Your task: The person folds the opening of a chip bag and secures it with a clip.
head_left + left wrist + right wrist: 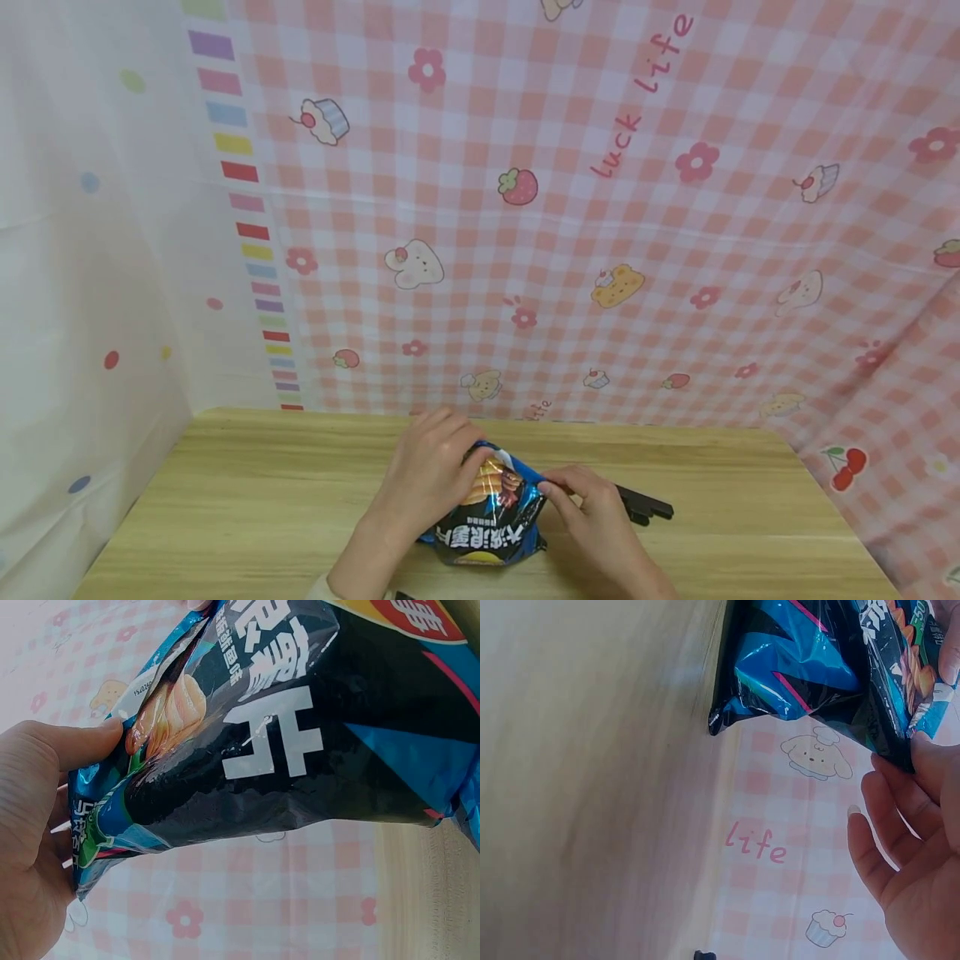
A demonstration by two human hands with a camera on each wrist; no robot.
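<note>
A blue and black snack bag (pixel 491 508) with white lettering stands on the wooden table (pixel 247 500) near its front middle. My left hand (pixel 431 475) grips the bag's top left edge, thumb pressed on the crimped seal (pixel 97 825). My right hand (pixel 581 496) pinches the top right corner of the bag (pixel 900 750) between thumb and fingers. In the left wrist view the bag (pixel 300 735) fills most of the picture. The right wrist view shows the bag's lower corner (pixel 795 660) resting on the table.
A black flat object (pixel 645 505) lies on the table just behind my right hand. A pink checked cloth (pixel 600 208) with cartoon prints hangs behind and to the right. A white dotted cloth (pixel 90 250) covers the left side.
</note>
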